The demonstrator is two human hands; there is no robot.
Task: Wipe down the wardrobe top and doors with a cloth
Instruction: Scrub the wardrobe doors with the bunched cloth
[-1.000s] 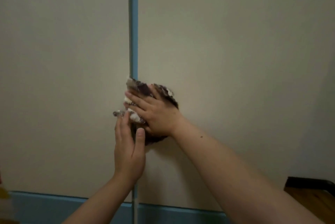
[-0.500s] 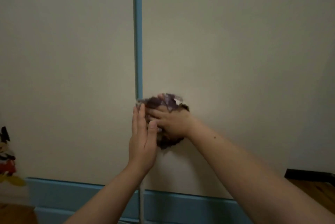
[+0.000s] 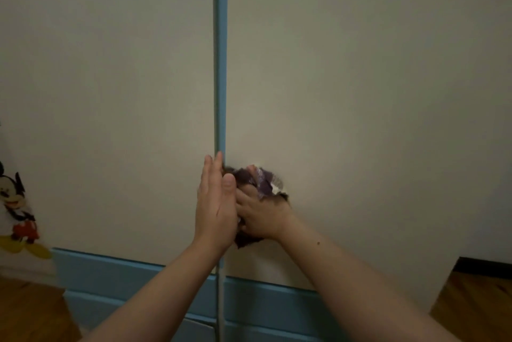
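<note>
Door-wiping step, low on the cream right wardrobe door. Right hand grips a bunched purple-and-white cloth against it; left hand flat, fingers together, beside the blue centre strip. Next, likely: a pressed stroke downward.

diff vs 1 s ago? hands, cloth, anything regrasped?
Both hands and the cloth slid down the right door, ending nearer the blue base trim. The left hand rose from below the right hand to beside it, flat along the blue centre strip. The view tilted down, revealing a cartoon mouse sticker. Unchanged: the right hand keeps the cloth pressed to the door; nothing released.
</note>
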